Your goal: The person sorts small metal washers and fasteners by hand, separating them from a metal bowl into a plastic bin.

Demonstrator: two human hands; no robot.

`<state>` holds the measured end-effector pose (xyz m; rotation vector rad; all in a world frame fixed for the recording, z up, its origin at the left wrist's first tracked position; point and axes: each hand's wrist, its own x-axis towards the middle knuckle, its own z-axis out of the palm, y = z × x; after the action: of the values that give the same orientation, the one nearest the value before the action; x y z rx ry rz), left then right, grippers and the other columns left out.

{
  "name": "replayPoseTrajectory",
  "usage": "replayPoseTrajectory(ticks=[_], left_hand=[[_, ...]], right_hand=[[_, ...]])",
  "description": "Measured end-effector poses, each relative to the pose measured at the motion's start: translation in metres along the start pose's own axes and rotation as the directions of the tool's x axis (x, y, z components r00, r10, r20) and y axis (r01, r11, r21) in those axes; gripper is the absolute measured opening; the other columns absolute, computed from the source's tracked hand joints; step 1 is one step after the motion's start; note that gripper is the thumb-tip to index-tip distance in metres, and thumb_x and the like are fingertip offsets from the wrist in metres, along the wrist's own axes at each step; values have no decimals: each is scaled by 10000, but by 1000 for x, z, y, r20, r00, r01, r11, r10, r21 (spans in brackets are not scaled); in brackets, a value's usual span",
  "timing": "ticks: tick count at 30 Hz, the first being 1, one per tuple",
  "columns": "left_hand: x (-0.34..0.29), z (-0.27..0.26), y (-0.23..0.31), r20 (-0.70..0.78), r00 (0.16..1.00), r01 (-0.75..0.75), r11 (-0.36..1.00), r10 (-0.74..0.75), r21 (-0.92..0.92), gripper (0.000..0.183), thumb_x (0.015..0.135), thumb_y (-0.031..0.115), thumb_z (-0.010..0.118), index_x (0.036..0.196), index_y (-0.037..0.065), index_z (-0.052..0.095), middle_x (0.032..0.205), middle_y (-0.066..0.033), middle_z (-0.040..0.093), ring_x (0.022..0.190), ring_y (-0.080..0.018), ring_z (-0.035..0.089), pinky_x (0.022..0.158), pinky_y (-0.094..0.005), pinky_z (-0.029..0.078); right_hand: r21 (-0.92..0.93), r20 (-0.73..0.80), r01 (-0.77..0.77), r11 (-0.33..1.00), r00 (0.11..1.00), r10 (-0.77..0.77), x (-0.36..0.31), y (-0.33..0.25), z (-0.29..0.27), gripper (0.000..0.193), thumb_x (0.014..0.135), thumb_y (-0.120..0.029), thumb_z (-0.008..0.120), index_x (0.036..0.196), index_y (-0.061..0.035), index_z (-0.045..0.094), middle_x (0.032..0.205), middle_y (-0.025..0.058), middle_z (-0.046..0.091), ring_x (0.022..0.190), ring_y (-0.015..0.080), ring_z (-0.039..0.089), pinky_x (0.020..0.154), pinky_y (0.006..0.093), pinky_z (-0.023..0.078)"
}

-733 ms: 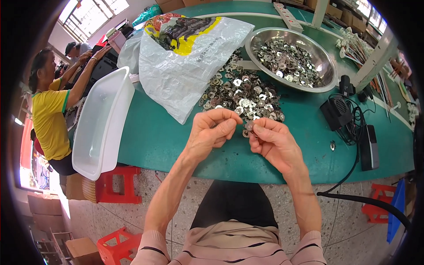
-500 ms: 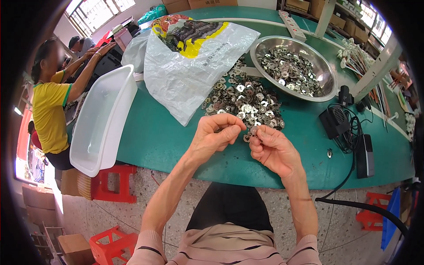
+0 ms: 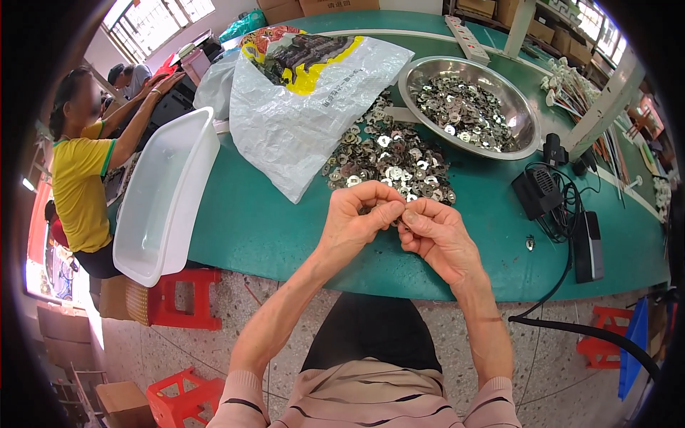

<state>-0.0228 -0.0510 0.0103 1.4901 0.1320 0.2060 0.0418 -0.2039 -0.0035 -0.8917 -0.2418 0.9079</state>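
My left hand (image 3: 360, 220) and my right hand (image 3: 441, 237) meet fingertip to fingertip above the near side of the green table. Thumb and forefinger are pinched on both. The right one grips a small metal piece, mostly covered by the fingers; what the left pinches is hidden. Just beyond them lies a loose heap of small shiny metal pieces (image 3: 392, 160), flat and roundish with cut-outs. A wide steel bowl (image 3: 529, 135) behind the heap to the right holds many more such pieces.
A white plastic sack (image 3: 285, 118) lies left of the heap, and a white tub (image 3: 160, 207) stands further left. Black adapters (image 3: 536, 192) with coiled cables sit at the right. A single metal piece (image 3: 530, 243) lies near them. A person in yellow (image 3: 84, 192) works at far left.
My left hand has moved right and my right hand slightly left and up, so the gap between their fingertips has closed. The metal piece in the right fingers is now mostly hidden.
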Motion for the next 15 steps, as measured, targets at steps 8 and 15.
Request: replayPoseTrajectory(ticks=[8,15], left_hand=[[7,-10,-2,79,992,119,895,-94,-431,91,860,93,527,814,14,532,639,-24,475,470,-35,322,380,-162,229],[8,-13,2,193,954,296,797,-227,-526,90,851,65,485,872,-3,541,663,-49,474,477,-44,323,369,-162,232]], right_hand=[[136,21,-13,991,1000,10,2,0,-4,180,820,-117,645,950,-5,592,801,43,601,717,102,562,615,221,476],[-94,-97,222,970,968,-231,-1,0,10,181,816,-100,648,957,-3,589,804,46,620,684,92,572,619,212,475]])
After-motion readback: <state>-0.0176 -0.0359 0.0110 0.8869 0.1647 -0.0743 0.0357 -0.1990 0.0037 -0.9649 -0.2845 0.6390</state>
